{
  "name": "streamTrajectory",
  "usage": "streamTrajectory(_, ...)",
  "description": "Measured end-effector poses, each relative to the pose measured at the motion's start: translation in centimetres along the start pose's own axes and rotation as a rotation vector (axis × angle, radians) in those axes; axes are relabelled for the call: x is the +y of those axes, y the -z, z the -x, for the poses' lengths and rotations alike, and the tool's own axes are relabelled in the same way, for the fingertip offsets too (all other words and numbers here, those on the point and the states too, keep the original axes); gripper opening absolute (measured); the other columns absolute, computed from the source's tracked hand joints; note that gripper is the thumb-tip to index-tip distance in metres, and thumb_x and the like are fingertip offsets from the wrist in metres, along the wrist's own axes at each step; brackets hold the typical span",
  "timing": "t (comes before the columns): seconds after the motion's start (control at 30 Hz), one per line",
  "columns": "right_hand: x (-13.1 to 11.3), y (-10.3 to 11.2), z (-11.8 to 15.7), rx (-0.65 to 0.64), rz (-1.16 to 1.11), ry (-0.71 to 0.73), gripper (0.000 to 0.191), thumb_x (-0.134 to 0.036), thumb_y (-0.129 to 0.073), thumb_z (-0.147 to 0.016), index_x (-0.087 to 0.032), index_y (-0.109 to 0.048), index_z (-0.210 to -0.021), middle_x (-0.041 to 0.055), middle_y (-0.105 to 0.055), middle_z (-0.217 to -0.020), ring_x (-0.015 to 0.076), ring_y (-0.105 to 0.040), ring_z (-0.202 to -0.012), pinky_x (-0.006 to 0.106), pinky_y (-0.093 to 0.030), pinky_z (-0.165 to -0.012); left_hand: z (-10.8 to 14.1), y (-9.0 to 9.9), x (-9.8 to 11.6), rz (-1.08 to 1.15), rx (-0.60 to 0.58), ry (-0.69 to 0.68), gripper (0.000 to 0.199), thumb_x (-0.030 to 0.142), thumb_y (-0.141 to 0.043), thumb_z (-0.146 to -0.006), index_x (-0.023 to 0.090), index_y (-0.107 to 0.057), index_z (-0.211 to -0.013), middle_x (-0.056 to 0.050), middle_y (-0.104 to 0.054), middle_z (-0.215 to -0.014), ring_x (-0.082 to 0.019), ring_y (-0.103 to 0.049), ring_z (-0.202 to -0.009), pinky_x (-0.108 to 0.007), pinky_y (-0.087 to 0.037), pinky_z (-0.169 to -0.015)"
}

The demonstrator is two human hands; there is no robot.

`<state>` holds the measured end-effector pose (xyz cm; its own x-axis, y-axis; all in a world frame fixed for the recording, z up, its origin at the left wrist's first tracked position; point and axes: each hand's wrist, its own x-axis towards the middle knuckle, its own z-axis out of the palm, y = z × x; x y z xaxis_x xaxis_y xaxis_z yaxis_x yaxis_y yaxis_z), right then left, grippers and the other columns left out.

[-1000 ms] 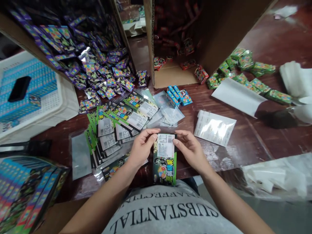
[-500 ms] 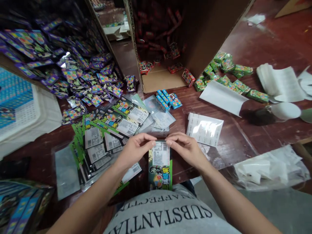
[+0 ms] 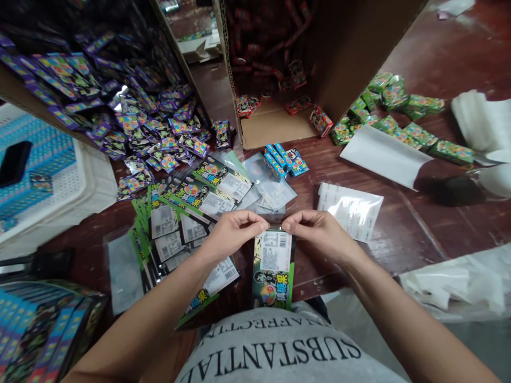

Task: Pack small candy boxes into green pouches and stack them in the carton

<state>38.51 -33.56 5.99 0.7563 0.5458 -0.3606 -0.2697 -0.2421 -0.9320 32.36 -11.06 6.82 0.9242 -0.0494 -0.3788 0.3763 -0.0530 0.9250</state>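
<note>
Just in front of my body, a flat green-and-black candy packet (image 3: 273,266) with a white barcode label lies upright to my view. My left hand (image 3: 235,233) pinches the left corner of its clear plastic top edge between thumb and fingers. At the right corner, my right hand (image 3: 320,232) pinches the same edge. A narrow clear strip shows between the two hands above the printed card. Left of it, partly behind my left forearm, lies a fanned pile of similar labelled packets (image 3: 163,222). Clear empty sleeves (image 3: 275,196) rest just beyond my hands.
Purple candy packs (image 3: 131,125) spill from a carton at left. Another carton (image 3: 275,127) holds red packs. Small blue boxes (image 3: 276,162), green packs (image 3: 423,135) and a label sheet (image 3: 351,210) lie on the table. A phone (image 3: 15,164) rests on a white crate's contents.
The view has shifted slightly, so the scene sits further right. Both hands have risen a little from the card, and the clear strip above its printed part shows more.
</note>
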Motion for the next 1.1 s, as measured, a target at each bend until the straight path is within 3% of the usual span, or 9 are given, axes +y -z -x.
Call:
streamTrajectory(0.1, 0.1, 0.2, 0.4, 0.001, 0.023, 0.069, 0.022, -0.045, -0.076, -0.084, -0.023, -0.078, -0.086, 0.0028, -0.078, -0.088, 0.0193, -0.07, -0.081, 0.037, -0.056, -0.081, 0.2, 0.2, 0.0, -0.018, -0.043, -0.036, 0.013, 0.034, -0.075, -0.083, 0.022, -0.078, -0.089, -0.005, -0.078, -0.092, -0.017, -0.069, -0.083, -0.035, -0.054, -0.081)
streamTrajectory(0.3, -0.1, 1.9, 2.4, -0.061, 0.277, 0.4, 0.017, -0.037, -0.064, -0.096, -0.031, -0.079, -0.1, 0.0043, -0.076, -0.11, 0.0208, -0.07, -0.1, 0.04, -0.058, -0.087, 0.0, 0.0, -0.8, -0.026, -0.107, -0.097, 0.012, 0.031, -0.078, -0.08, 0.022, -0.076, -0.088, -0.006, -0.077, -0.099, -0.019, -0.072, -0.089, -0.036, -0.057, -0.083)
streamTrajectory(0.4, -0.7, 5.3, 1.3, 0.073, 0.559, 0.528, 0.024, -0.037, -0.063, -0.096, -0.03, -0.076, -0.115, 0.0082, -0.07, -0.12, 0.0247, -0.065, -0.112, 0.045, -0.054, -0.097, -1.4, -1.4, -0.5, -0.113, -0.151, -0.147, 0.011, 0.031, -0.074, -0.085, 0.022, -0.074, -0.09, -0.006, -0.077, -0.1, -0.019, -0.071, -0.088, -0.035, -0.056, -0.082)
streamTrajectory(0.5, -1.0, 9.9, -1.4, 0.304, 0.886, 0.583, 0.033, -0.034, -0.057, -0.098, -0.022, -0.071, -0.125, 0.0145, -0.069, -0.116, 0.0301, -0.062, -0.111, 0.051, -0.049, -0.099, -3.6, -3.9, 0.6, -0.227, -0.279, -0.299, 0.005, 0.026, -0.069, -0.088, 0.023, -0.073, -0.089, -0.008, -0.073, -0.121, -0.022, -0.07, -0.107, -0.036, -0.054, -0.087)
streamTrajectory(0.67, -0.2, 14.6, -5.6, 0.113, 1.177, 0.515, 0.026, -0.027, -0.056, -0.096, -0.017, -0.073, -0.113, 0.0135, -0.074, -0.111, 0.0289, -0.064, -0.107, 0.047, -0.045, -0.097, -7.2, -7.9, 1.7, -0.429, -0.493, -0.468, 0.011, 0.015, -0.065, -0.086, 0.023, -0.066, -0.078, -0.01, -0.067, -0.135, -0.029, -0.05, -0.14, -0.039, -0.051, -0.094)
streamTrajectory(0.8, 0.3, 14.6, -5.4, 0.127, 1.187, 0.485, 0.021, -0.03, -0.055, -0.098, -0.02, -0.073, -0.097, 0.0096, -0.075, -0.103, 0.0257, -0.066, -0.096, 0.042, -0.045, -0.089, -8.7, -9.3, 0.7, -0.509, -0.449, -0.485, 0.014, 0.012, -0.066, -0.083, 0.025, -0.063, -0.077, -0.011, -0.07, -0.128, -0.029, -0.053, -0.138, -0.044, -0.049, -0.1)
streamTrajectory(0.93, -0.7, 13.2, -2.9, 0.132, 1.133, 0.512, 0.021, -0.035, -0.056, -0.098, -0.024, -0.072, -0.089, 0.0064, -0.075, -0.096, 0.0266, -0.065, -0.097, 0.043, -0.041, -0.087, -8.9, -9.6, 0.0, -0.548, -0.413, -0.481, 0.014, 0.013, -0.066, -0.082, 0.025, -0.063, -0.077, -0.01, -0.073, -0.118, -0.03, -0.062, -0.125, -0.043, -0.052, -0.094)
streamTrajectory(1.0, -1.8, 12.3, -1.1, 0.099, 0.958, 0.518, 0.022, -0.04, -0.057, -0.098, -0.025, -0.071, -0.089, 0.0047, -0.074, -0.092, 0.0243, -0.065, -0.092, 0.041, -0.044, -0.084, -8.4, -9.3, 0.1, -0.553, -0.391, -0.474, 0.012, 0.013, -0.065, -0.083, 0.024, -0.064, -0.078, -0.009, -0.074, -0.107, -0.029, -0.068, -0.111, -0.043, -0.052, -0.092)
streamTrajectory(1.1, -3.6, 10.9, 1.6, 0.061, 0.589, 0.432, 0.023, -0.048, -0.064, -0.093, -0.026, -0.07, -0.09, 0.0036, -0.073, -0.087, 0.0209, -0.065, -0.081, 0.036, -0.049, -0.076, -6.6, -7.8, 0.7, -0.483, -0.301, -0.486, 0.007, 0.016, -0.064, -0.085, 0.022, -0.066, -0.082, -0.008, -0.071, -0.111, -0.025, -0.067, -0.104, -0.041, -0.05, -0.091)
